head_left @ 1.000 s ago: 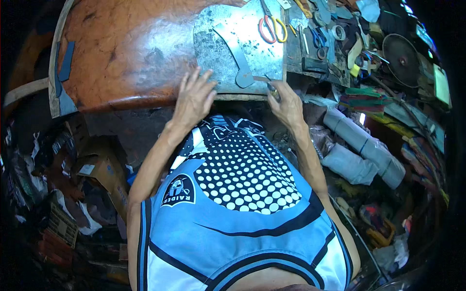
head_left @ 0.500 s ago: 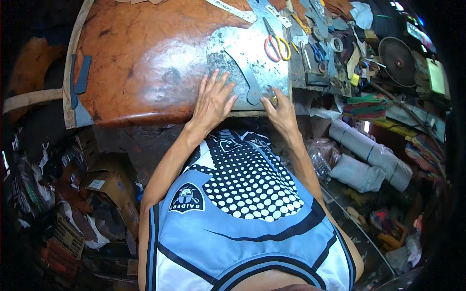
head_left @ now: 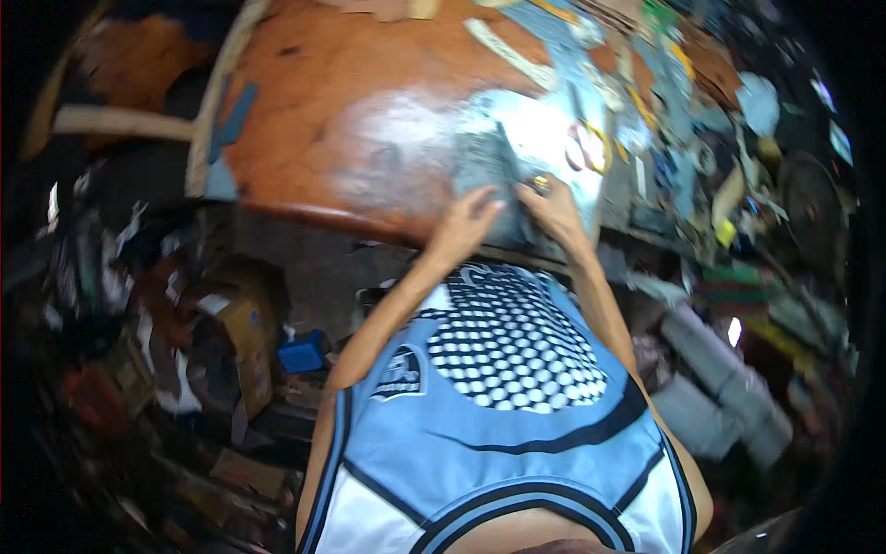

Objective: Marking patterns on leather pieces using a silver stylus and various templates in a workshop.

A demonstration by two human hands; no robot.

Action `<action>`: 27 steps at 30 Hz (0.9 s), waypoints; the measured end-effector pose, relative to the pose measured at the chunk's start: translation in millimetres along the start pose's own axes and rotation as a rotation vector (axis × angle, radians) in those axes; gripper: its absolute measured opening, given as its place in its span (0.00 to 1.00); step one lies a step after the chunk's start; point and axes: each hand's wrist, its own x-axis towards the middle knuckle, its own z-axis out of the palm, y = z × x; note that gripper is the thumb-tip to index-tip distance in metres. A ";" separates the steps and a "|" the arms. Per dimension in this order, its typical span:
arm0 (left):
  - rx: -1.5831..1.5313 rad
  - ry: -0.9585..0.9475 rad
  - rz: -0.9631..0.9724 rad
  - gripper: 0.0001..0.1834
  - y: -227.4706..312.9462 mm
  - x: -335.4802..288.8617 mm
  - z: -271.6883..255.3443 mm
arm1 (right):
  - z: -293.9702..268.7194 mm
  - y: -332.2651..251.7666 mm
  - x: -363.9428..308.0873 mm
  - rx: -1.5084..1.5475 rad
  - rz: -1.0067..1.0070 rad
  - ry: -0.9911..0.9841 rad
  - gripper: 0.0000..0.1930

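Observation:
A curved dark strip (head_left: 510, 166) lies on the grey metal sheet (head_left: 544, 111) near the front edge of the workbench. My left hand (head_left: 469, 226) is beside its left side, fingers stretched toward it and a little apart; blur hides whether they touch it. On the strip's other side is my right hand (head_left: 554, 210), fingers drawn together around something small with a brass-coloured part, too blurred to name. Scissors (head_left: 598, 152) with red and yellow handles rest on the sheet beyond my right hand.
Brown leather (head_left: 314, 129) covers the bench's left part, with narrow blue-grey strips (head_left: 240, 113) at its edge. Scraps and tools crowd the right side, near a round fan (head_left: 812, 198). Below stand a cardboard box (head_left: 242, 337), a blue object (head_left: 302, 351) and wrapped rolls (head_left: 711, 360).
The whole view has shifted, so the bench sits further right and blurs. My hands have come closer together around the strip. My left hand no longer lies spread flat on the sheet.

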 end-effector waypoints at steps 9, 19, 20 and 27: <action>-0.752 -0.050 -0.215 0.21 4.1 14.9 17.1 | -4.7 -45.2 -27.7 0.206 0.006 -0.136 0.18; -1.060 -0.191 -0.203 0.22 -13.2 0.9 -13.3 | 22.5 -44.4 -31.0 0.337 0.012 -0.136 0.11; -1.062 -0.193 -0.203 0.22 -14.0 -2.0 -20.3 | 26.0 -46.9 -33.2 0.336 0.013 -0.134 0.11; -0.693 -0.111 -0.064 0.16 -20.6 -14.5 -63.0 | 60.5 -60.7 -46.8 0.380 -0.028 -0.036 0.08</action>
